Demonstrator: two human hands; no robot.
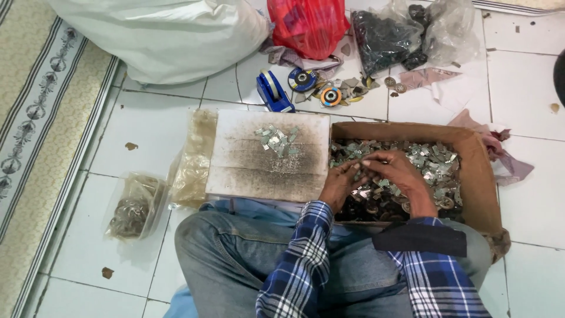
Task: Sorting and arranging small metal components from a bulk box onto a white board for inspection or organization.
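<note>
1. Small metal pieces (pixel 426 162) fill the cardboard box (pixel 479 176) on the floor (pixel 147 135).
2. Left hand (pixel 341 184) and right hand (pixel 393 169) meet over them, fingertips pinched on a piece.
3. More pieces (pixel 275 140) lie on the white board (pixel 268 171).
4. A clear bag (pixel 132 206) holds dark parts.

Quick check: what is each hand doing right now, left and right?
Left hand: fingers pinched on a small metal piece over the cardboard box.
Right hand: fingers pinched together; contents cannot be told.
</note>
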